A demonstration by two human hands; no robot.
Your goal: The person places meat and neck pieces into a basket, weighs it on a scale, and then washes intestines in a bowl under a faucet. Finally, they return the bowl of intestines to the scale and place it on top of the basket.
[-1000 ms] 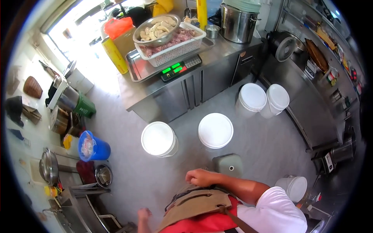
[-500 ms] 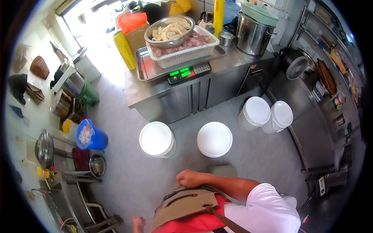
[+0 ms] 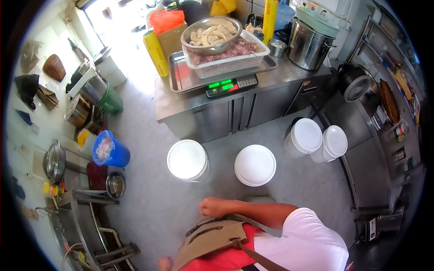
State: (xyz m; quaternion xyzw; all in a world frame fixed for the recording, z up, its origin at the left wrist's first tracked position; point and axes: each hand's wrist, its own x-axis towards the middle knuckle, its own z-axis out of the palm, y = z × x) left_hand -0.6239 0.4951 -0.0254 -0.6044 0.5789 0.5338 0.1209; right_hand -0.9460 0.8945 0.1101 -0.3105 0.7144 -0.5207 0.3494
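My right hand (image 3: 213,207) is in front of my waist, fingers curled in, with nothing seen in it. It lies just beyond the upper edge of a brown apron (image 3: 205,244) worn over red cloth. At the bottom edge, only a small part of my left hand (image 3: 166,263) shows beside the apron; its fingers are mostly hidden. On the floor ahead stand two white lidded buckets, a left one (image 3: 186,159) and a right one (image 3: 255,165). Both hands are apart from them.
A steel counter (image 3: 190,110) ahead carries a digital scale (image 3: 232,86), a white basket (image 3: 226,67) of raw meat and a steel bowl (image 3: 184,43) of pale pieces. More white buckets (image 3: 307,135) stand at right. A blue bin (image 3: 118,151) and a metal rack (image 3: 83,221) are left.
The whole view has shifted, with the counter and buckets now further right in it. My right hand has moved slightly left, and less of my left hand shows.
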